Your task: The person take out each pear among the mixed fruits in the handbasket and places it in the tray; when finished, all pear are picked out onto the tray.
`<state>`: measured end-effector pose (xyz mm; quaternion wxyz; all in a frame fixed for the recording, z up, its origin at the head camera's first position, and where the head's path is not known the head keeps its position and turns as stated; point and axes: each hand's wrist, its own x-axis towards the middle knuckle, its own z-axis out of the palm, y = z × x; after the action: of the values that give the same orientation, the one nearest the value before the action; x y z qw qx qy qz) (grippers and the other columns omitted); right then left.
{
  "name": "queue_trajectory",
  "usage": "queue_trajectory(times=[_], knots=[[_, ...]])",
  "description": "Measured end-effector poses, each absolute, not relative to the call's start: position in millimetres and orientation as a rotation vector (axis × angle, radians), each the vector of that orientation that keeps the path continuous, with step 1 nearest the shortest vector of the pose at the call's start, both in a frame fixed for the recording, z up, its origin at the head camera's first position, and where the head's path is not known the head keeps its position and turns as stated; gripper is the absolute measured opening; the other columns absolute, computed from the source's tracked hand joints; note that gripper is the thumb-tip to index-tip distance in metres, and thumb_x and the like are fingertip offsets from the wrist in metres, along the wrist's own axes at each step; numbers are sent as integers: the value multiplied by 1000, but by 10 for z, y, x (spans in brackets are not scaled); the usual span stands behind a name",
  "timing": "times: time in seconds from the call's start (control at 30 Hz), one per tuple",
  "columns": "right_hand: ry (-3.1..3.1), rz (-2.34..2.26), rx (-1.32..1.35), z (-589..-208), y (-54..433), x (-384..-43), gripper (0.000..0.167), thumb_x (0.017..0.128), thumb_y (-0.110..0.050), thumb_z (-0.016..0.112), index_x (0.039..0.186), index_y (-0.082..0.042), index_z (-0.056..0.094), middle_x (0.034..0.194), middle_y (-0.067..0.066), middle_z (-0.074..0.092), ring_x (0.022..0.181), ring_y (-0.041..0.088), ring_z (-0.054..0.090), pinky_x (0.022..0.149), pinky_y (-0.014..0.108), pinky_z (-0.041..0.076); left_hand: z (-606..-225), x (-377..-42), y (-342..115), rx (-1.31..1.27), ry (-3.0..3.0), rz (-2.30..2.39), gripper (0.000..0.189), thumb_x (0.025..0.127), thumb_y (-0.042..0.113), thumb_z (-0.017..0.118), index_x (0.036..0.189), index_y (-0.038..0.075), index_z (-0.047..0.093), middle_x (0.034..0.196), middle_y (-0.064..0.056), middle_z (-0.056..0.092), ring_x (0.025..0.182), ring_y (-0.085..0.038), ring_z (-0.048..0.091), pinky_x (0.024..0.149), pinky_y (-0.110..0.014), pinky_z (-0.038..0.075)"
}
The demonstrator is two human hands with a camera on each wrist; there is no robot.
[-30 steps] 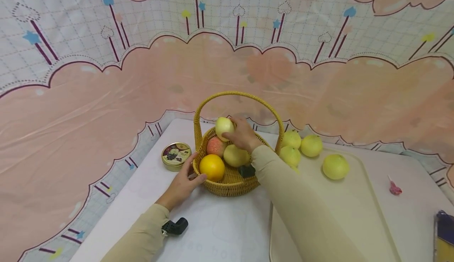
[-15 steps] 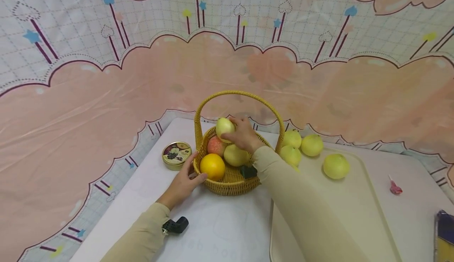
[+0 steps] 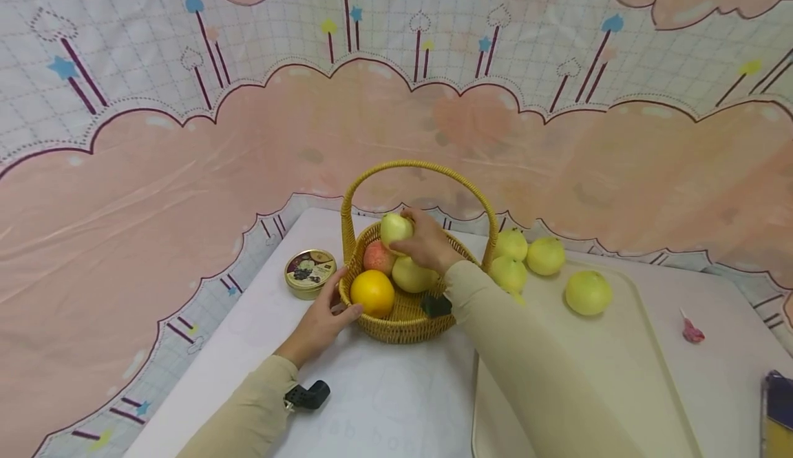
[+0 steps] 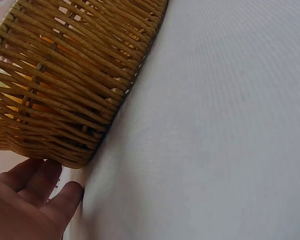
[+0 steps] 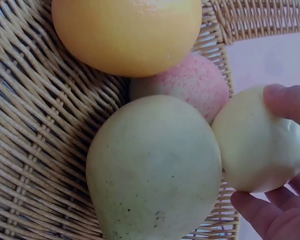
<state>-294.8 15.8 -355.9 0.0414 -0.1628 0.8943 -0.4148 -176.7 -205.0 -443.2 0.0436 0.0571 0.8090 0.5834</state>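
Observation:
A wicker basket point(image 3: 403, 330) with a tall arched handle stands on the white table. My left hand point(image 3: 319, 324) holds its left side, thumb at the rim and other fingers against the outer wall, near the base in the left wrist view. Inside lie an orange point(image 3: 372, 293), a pinkish-red speckled round fruit point(image 3: 378, 257) and a larger yellow-green fruit point(image 3: 413, 274) with dark specks. My right hand point(image 3: 429, 241) grips a smooth, pale yellow-green round fruit point(image 5: 260, 142) between thumb and fingers, at the basket's far side, beside the speckled fruits.
A round tin point(image 3: 310, 273) stands left of the basket. On the right, several yellow-green fruits point(image 3: 546, 256) lie at the back of a cream tray point(image 3: 650, 348). Farther right are a pink lollipop point(image 3: 692, 331) and a dark blue and yellow item point(image 3: 777, 410).
My right hand has lowered slightly with the pale fruit, drawing it a little nearer the basket's rim and fruits. The left hand stays at the basket's side.

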Motion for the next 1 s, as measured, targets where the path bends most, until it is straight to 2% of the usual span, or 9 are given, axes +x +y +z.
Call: queue_trajectory(times=[0.2, 0.4, 0.57, 0.8, 1.0], knots=[[2739, -1287, -613, -3553, 205, -2871, 64, 86, -20, 79, 141, -4, 50, 136, 15, 55, 105, 29, 60, 89, 43, 54, -4450, -1754, -2032, 147, 2484, 1759, 86, 95, 37, 70, 161, 23, 16, 158, -27, 27, 138, -44, 40, 111, -52, 37], [2794, -1240, -686, -3468, 249, -2786, 65, 86, -22, 78, 142, -5, 49, 136, 13, 55, 107, 27, 59, 90, 43, 54, -4448, -1760, -2037, 145, 2508, 1733, 86, 95, 39, 69, 161, 23, 16, 158, -26, 27, 139, -43, 39, 110, -53, 37], [2803, -1223, -770, -3357, 282, -2675, 64, 86, -20, 78, 141, -4, 50, 135, 14, 56, 107, 27, 58, 89, 42, 54, -4426, -1754, -2032, 143, 2509, 1731, 87, 95, 39, 69, 161, 23, 15, 158, -26, 27, 139, -43, 38, 112, -53, 36], [2799, -1211, -857, -3249, 421, -2478, 66, 85, -19, 79, 142, -3, 49, 143, 13, 51, 116, 29, 54, 93, 43, 52, -4408, -1743, -2023, 144, 2510, 1729, 86, 96, 37, 68, 161, 21, 15, 158, -28, 26, 139, -44, 38, 111, -53, 36], [2820, -1251, -965, -3215, 587, -2310, 67, 85, -17, 79, 143, -5, 50, 141, 12, 53, 117, 29, 56, 94, 43, 53, -4388, -1738, -2033, 159, 2502, 1745, 84, 97, 35, 68, 160, 19, 16, 158, -29, 24, 139, -45, 38, 112, -53, 34]])
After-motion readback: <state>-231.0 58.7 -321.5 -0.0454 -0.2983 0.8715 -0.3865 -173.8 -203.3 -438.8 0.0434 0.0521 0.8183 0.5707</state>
